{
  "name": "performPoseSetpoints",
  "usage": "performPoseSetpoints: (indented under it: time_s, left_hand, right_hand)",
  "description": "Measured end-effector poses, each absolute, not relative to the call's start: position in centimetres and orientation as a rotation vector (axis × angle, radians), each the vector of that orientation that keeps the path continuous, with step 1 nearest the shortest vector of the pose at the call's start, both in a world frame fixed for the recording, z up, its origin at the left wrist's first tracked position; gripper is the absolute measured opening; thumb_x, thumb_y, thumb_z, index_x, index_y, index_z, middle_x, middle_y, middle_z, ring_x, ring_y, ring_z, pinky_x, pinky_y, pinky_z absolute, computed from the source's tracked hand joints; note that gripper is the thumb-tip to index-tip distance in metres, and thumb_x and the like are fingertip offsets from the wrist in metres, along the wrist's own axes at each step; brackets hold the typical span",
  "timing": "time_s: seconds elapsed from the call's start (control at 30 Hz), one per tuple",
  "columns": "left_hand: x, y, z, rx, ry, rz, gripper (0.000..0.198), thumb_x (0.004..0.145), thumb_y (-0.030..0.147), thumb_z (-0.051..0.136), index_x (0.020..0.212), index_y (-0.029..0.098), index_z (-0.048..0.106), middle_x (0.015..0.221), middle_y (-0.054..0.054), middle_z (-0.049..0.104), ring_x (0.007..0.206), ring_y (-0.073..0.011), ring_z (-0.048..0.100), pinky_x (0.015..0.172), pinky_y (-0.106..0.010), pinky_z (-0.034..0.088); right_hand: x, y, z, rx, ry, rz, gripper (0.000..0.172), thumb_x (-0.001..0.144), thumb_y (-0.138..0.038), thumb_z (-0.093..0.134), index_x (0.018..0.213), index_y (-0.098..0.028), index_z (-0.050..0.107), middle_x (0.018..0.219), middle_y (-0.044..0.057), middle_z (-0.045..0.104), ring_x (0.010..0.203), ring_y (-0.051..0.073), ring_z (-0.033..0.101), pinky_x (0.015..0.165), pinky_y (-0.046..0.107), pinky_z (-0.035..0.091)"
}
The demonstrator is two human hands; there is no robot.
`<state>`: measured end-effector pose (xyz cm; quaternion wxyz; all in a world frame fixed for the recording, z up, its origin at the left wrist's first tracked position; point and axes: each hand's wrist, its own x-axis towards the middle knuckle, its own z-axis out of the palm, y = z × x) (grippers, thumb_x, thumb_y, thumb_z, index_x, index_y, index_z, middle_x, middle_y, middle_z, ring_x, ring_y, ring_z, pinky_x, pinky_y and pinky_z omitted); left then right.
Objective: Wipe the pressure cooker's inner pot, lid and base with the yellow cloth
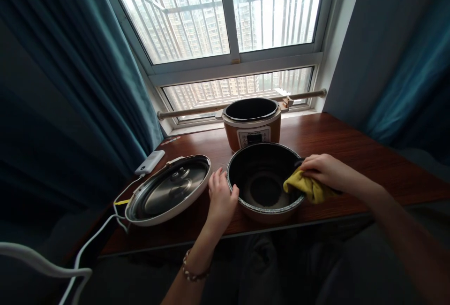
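A dark inner pot (265,210) with a speckled rim stands upright on the table close to me. My left hand (222,197) holds its left edge, with the thumb at the rim and the other fingers along the outer wall. At the opposite side, my right hand (325,171) grips a yellow cloth (309,186) over the pot's right rim, and part of the cloth hangs inside. Behind the pot sits the orange-and-white electric cooker body (234,133), its top uncovered. To the left, the cooker lid (172,190) lies with its metal inner face up.
The brown wooden table (326,138) reaches to the window (232,61). A white power bank (150,162) with white cables (94,232) lies at the table's left edge. Blue curtains (98,51) hang at the left, and more hang at the right. A rail (197,109) crosses the low window.
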<state>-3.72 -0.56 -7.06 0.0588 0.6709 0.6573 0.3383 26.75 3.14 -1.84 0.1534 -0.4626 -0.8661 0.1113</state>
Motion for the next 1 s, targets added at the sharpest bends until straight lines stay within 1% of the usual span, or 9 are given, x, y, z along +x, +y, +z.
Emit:
performPoseSetpoints:
  time_s: [0.07, 0.2, 0.27, 0.37, 0.5, 0.6, 0.8, 0.9, 1.0]
  left_hand:
    - [-3.5, -0.6, -7.4, 1.971, 1.976, 1.102, 0.037, 0.078, 0.02, 0.044, 0.114, 0.009, 0.047, 0.13, -0.019, 0.041, 0.126, -0.0297, 0.031, 0.103, -0.051, 0.029]
    - [-3.3, -0.6, -7.9, 1.871, 1.966, 1.199, 0.037, 0.077, 0.019, 0.044, 0.112, 0.009, 0.048, 0.13, -0.018, 0.042, 0.126, -0.0289, 0.031, 0.105, -0.048, 0.028]
    - [-3.2, -0.7, -8.0, 1.839, 1.97, 1.221, 0.037, 0.077, 0.019, 0.043, 0.112, 0.008, 0.049, 0.13, -0.018, 0.042, 0.126, -0.0287, 0.031, 0.105, -0.047, 0.027]
    - [-3.1, -0.7, -8.0, 1.802, 1.975, 1.237, 0.038, 0.076, 0.018, 0.043, 0.112, 0.007, 0.049, 0.13, -0.018, 0.042, 0.126, -0.0289, 0.03, 0.105, -0.047, 0.026]
    - [-3.1, -0.8, -8.1, 1.778, 1.978, 1.23, 0.039, 0.076, 0.019, 0.042, 0.113, 0.009, 0.048, 0.131, -0.018, 0.041, 0.127, -0.0295, 0.028, 0.105, -0.049, 0.025]
    - [-3.0, -0.8, -8.2, 1.747, 1.983, 1.223, 0.039, 0.077, 0.019, 0.041, 0.114, 0.011, 0.047, 0.133, -0.017, 0.04, 0.128, -0.0299, 0.026, 0.104, -0.051, 0.024]
    - [-2.5, -1.0, -8.7, 1.686, 1.935, 1.294, 0.04, 0.08, 0.02, 0.037, 0.119, 0.012, 0.042, 0.134, -0.015, 0.038, 0.129, -0.0281, 0.023, 0.105, -0.05, 0.022]
    - [-2.3, -1.0, -9.0, 1.671, 1.935, 1.345, 0.039, 0.081, 0.019, 0.036, 0.119, 0.012, 0.042, 0.135, -0.015, 0.037, 0.13, -0.0274, 0.021, 0.106, -0.049, 0.02]
    - [-2.1, -1.0, -9.3, 1.671, 1.95, 1.408, 0.037, 0.081, 0.017, 0.036, 0.117, 0.013, 0.043, 0.134, -0.014, 0.038, 0.13, -0.0265, 0.021, 0.107, -0.048, 0.018]
  right_hand:
    - [26.7, 6.0, -1.2, -1.46, -2.491, 0.16, 0.02, 0.082, -0.026, 0.051, 0.081, -0.021, 0.07, 0.084, 0.004, 0.067, 0.079, 0.017, 0.059, 0.069, 0.024, 0.04]
    - [23.7, 10.4, 0.0, -1.707, -2.405, -0.323, 0.025, 0.085, -0.027, 0.045, 0.078, -0.015, 0.066, 0.083, 0.009, 0.065, 0.079, 0.02, 0.057, 0.063, 0.025, 0.037]
    - [21.1, 11.3, 0.5, -1.604, -2.367, -0.525, 0.024, 0.086, -0.022, 0.042, 0.082, -0.013, 0.064, 0.085, 0.011, 0.063, 0.081, 0.021, 0.055, 0.064, 0.027, 0.036]
    - [16.6, 11.6, 0.4, -1.272, -2.361, -0.692, 0.021, 0.087, -0.016, 0.039, 0.092, -0.012, 0.059, 0.093, 0.012, 0.06, 0.088, 0.021, 0.051, 0.071, 0.028, 0.035]
    - [12.5, 12.2, -1.2, -0.764, -2.619, -0.793, 0.024, 0.09, -0.013, 0.034, 0.098, -0.014, 0.057, 0.098, 0.01, 0.058, 0.088, 0.019, 0.048, 0.073, 0.03, 0.033]
    - [12.8, 13.3, -2.5, -0.619, -2.787, -0.855, 0.026, 0.091, -0.014, 0.033, 0.098, -0.015, 0.058, 0.098, 0.008, 0.059, 0.085, 0.019, 0.048, 0.069, 0.031, 0.032]
    - [18.6, 13.0, -2.8, -1.019, -2.818, -0.857, 0.025, 0.087, -0.01, 0.038, 0.09, -0.016, 0.062, 0.094, 0.008, 0.059, 0.08, 0.019, 0.05, 0.059, 0.028, 0.029]
    - [21.1, 10.8, -2.1, -1.256, -2.794, -0.762, 0.024, 0.082, -0.007, 0.042, 0.084, -0.017, 0.063, 0.09, 0.007, 0.059, 0.074, 0.018, 0.052, 0.055, 0.026, 0.028]
    - [22.4, 8.1, -1.6, -1.439, -2.782, -0.626, 0.018, 0.076, -0.009, 0.047, 0.076, -0.018, 0.063, 0.086, 0.006, 0.059, 0.069, 0.017, 0.054, 0.054, 0.025, 0.028]
